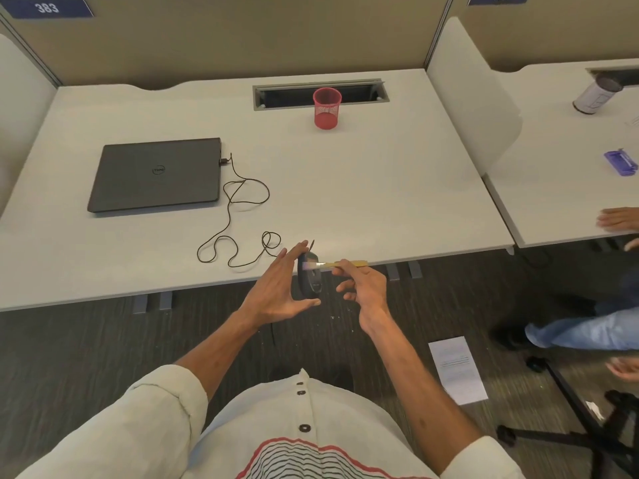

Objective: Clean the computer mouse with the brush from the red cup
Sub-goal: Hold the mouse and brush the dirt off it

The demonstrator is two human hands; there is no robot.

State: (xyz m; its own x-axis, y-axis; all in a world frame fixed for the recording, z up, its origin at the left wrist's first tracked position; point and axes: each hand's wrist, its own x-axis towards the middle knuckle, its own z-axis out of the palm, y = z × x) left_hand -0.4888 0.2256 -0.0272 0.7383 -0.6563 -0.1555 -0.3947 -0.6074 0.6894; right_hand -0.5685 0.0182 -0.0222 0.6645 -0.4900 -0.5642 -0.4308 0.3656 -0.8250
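Observation:
My left hand (280, 288) holds the black computer mouse (308, 279) on edge just past the desk's front edge, thumb under it and fingers along its back, underside facing right. My right hand (363, 285) pinches a brush with a yellow handle (347, 264). The brush's pale bristles touch the upper part of the mouse's underside. The mouse's thin black cable (238, 216) loops over the white desk (363, 188) to a shut dark laptop (155, 174). The red mesh cup (326, 107) stands upright at the back of the desk.
A cable slot (287, 95) is sunk into the desk behind the cup. A white divider (473, 98) separates the neighbouring desk, where another person's hand (619, 219) rests. That desk also carries a purple object (620, 162) and a tipped cylinder (594, 95). A paper sheet (456, 369) and chair base (587, 426) lie on the floor.

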